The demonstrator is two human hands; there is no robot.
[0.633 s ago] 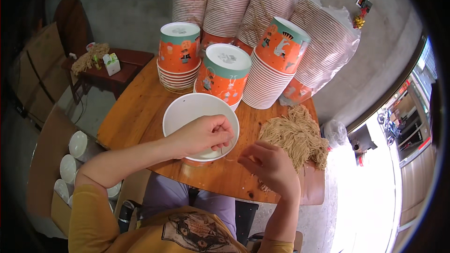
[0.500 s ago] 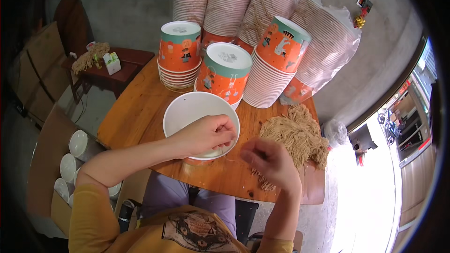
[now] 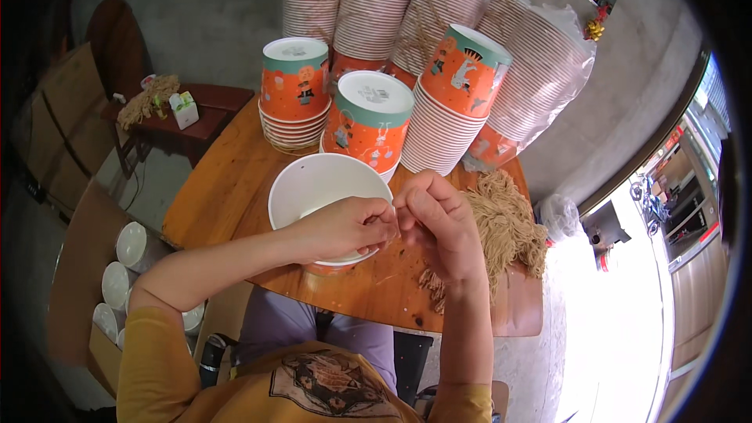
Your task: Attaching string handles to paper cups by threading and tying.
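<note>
A white-lined paper bucket (image 3: pixel 309 188) with an orange outside stands mouth up at the table's front. My left hand (image 3: pixel 345 229) reaches across its mouth, fingers curled in a pinch at the right side of the rim. My right hand (image 3: pixel 440 219) meets it just outside that rim, thumb and forefinger pinched together. What the fingertips of either hand hold is hidden or too thin to make out. A small dark hole shows in the bucket's far wall. Beside my right hand lies a tangled heap of tan cord (image 3: pixel 501 227).
Upturned orange and green buckets stand in stacks behind, the nearest one (image 3: pixel 368 129) almost touching the open bucket. Taller plastic-wrapped stacks (image 3: pixel 525 63) lean at the wall. At the lower left a cardboard box (image 3: pixel 78 266) holds several white-lined buckets. A low bench (image 3: pixel 223 106) stands farther back.
My right hand has moved up and left to meet my left hand at the rim, its fingers closing into a pinch. My left hand has stayed nearly in place.
</note>
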